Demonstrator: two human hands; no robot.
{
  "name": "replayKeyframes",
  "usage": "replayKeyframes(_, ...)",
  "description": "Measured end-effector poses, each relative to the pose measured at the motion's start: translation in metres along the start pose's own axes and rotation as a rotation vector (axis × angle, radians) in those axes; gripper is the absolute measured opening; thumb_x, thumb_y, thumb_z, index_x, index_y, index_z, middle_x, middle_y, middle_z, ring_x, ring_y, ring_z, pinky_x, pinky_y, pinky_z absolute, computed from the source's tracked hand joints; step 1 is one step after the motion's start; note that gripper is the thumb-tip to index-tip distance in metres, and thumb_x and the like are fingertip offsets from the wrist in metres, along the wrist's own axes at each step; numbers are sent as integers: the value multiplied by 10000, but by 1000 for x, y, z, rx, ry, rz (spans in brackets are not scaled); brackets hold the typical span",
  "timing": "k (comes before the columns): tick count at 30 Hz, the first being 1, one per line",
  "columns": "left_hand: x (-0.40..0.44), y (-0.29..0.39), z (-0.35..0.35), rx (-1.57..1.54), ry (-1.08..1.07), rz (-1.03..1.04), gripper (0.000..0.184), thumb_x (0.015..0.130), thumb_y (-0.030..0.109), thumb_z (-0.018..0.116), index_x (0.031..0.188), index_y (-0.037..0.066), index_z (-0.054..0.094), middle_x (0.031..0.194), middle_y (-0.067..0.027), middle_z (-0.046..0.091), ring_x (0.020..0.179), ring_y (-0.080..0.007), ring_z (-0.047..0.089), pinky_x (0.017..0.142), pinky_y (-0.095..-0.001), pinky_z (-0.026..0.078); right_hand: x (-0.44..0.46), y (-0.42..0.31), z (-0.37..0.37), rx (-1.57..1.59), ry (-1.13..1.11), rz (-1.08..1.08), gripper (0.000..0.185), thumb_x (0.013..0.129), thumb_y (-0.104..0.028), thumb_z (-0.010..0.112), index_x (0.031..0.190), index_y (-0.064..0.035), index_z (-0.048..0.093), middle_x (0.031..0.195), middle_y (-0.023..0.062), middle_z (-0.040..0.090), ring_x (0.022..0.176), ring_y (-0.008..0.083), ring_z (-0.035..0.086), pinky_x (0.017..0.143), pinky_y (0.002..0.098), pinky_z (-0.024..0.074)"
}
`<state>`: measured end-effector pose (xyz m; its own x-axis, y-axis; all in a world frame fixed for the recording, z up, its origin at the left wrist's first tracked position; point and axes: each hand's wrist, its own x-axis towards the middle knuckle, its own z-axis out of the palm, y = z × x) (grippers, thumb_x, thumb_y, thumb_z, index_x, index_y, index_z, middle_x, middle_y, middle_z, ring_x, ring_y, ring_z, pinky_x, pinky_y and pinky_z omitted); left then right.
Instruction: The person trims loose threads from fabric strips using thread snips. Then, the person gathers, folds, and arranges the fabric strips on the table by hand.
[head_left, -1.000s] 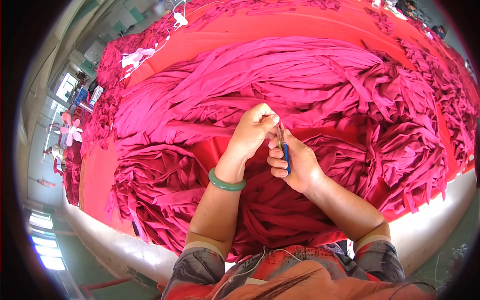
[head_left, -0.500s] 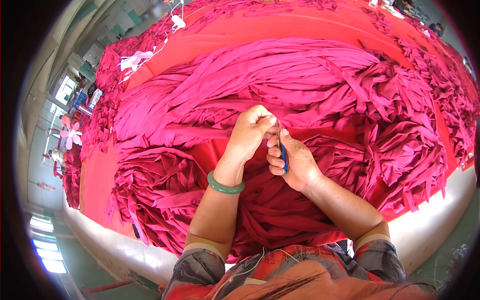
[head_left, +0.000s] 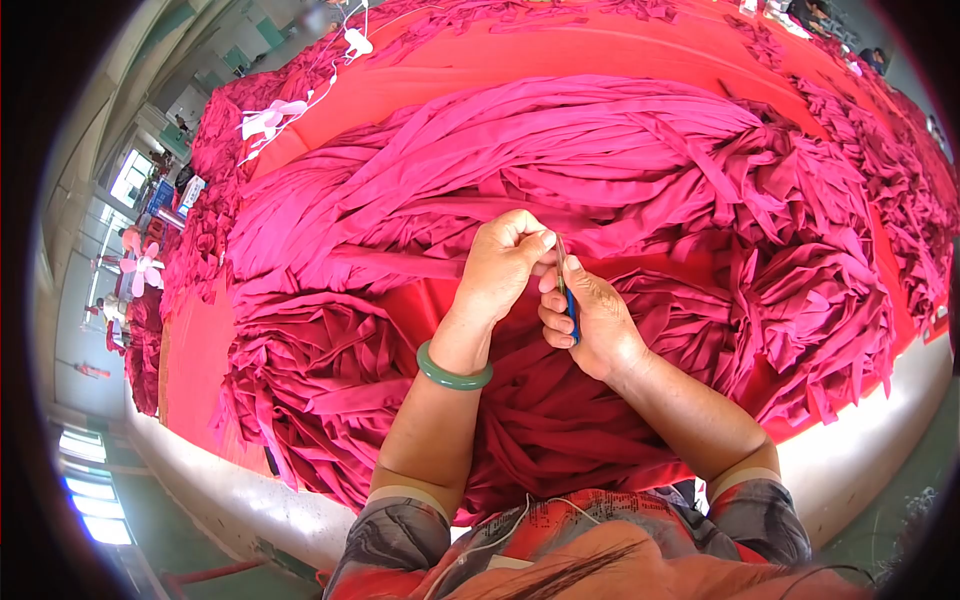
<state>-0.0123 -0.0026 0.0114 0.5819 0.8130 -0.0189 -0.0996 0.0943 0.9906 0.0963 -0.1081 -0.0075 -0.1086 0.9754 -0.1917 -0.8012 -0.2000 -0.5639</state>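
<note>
The small tool (head_left: 573,308) is near the centre of the frame, in the grip of the right hand (head_left: 602,322). Its handle is blue, and its thin metal part points up; whether its tip is open, I cannot tell. The magenta cloth strips (head_left: 480,140) lie loose and wrinkled in one large heap, in long curved folds across the upper middle, and in darker, tangled bunches at lower left and right of centre.

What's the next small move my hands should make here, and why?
Probably draw the left hand slightly away from the blue-handled tool: the right hand grips it with the metal tip up, right beside the left fingertips. Anything pinched there is too small to make out.
</note>
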Motion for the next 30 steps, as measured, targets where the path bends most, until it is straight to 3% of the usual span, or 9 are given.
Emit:
replayKeyframes(6,1,-3,-1,3,-13,7,117,908,42,568,797,9,556,754,-64,599,630,-108,565,603,-273,516,0,0,0,1,14,1,375,984,-435,434,899,-80,519,692,-33,388,541,73,330,460,209,273)
replayKeyframes(9,1,-5,2,21,5,42,130,920,66,563,802,14,549,722,-70,601,546,-111,537,534,-246,475,0,-2,1,8,22,16,372,985,-432,433,894,-81,517,691,-33,388,541,72,330,456,207,270)
replayKeyframes(12,1,-6,2,32,-2,43,125,921,67,561,808,14,552,725,-70,606,549,-113,544,538,-246,479,1,-2,-1,15,27,31,369,986,-428,434,888,-82,518,687,-34,388,538,71,330,450,206,266)
replayKeyframes(15,2,-5,1,77,18,7,105,911,38,557,814,-2,559,768,-67,603,687,-122,588,617,-278,534,1,-3,0,10,38,32,362,988,-419,435,882,-83,519,682,-37,388,532,66,328,443,203,262)
replayKeyframes(30,5,-9,-5,17,-10,32,101,936,85,535,855,26,547,796,-76,601,657,-177,630,615,-315,553,-2,-9,4,1,51,55,371,977,-419,454,820,-90,526,653,-43,396,491,53,316,416,196,237)
